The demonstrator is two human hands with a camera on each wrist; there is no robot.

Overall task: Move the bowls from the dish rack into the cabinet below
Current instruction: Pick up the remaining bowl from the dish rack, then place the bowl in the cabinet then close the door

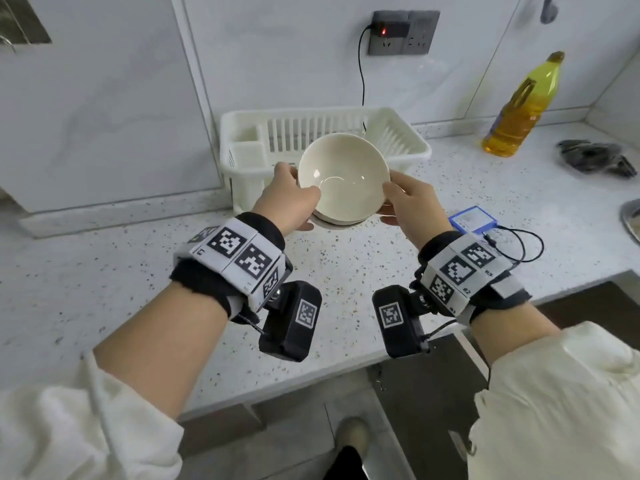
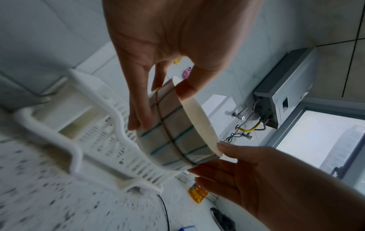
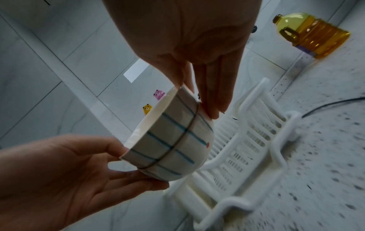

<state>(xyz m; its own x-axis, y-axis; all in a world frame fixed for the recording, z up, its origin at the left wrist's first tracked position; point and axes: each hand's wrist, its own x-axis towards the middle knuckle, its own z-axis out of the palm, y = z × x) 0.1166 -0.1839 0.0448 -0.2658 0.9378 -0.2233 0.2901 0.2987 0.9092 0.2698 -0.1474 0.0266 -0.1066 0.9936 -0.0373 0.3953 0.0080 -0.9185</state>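
Note:
A cream bowl [image 1: 343, 178] with blue stripes on its outside [image 2: 173, 137] [image 3: 173, 140] is held in the air, tilted toward me, just in front of the white dish rack [image 1: 415, 147]. My left hand [image 1: 304, 209] grips its left rim, thumb inside and fingers underneath. My right hand [image 1: 391, 202] grips the right rim the same way. No other bowl shows in the rack. Below the counter edge at the right, a dark cabinet door [image 1: 426, 403] looks open.
On the speckled counter [image 1: 104, 271] stand a yellow oil bottle [image 1: 523, 109], a dark cloth [image 1: 595, 157] and a blue device with a black cable [image 1: 472, 220]. A metal rim [image 1: 630, 220] shows at the right edge. My shoe [image 1: 349, 434] is on the floor below.

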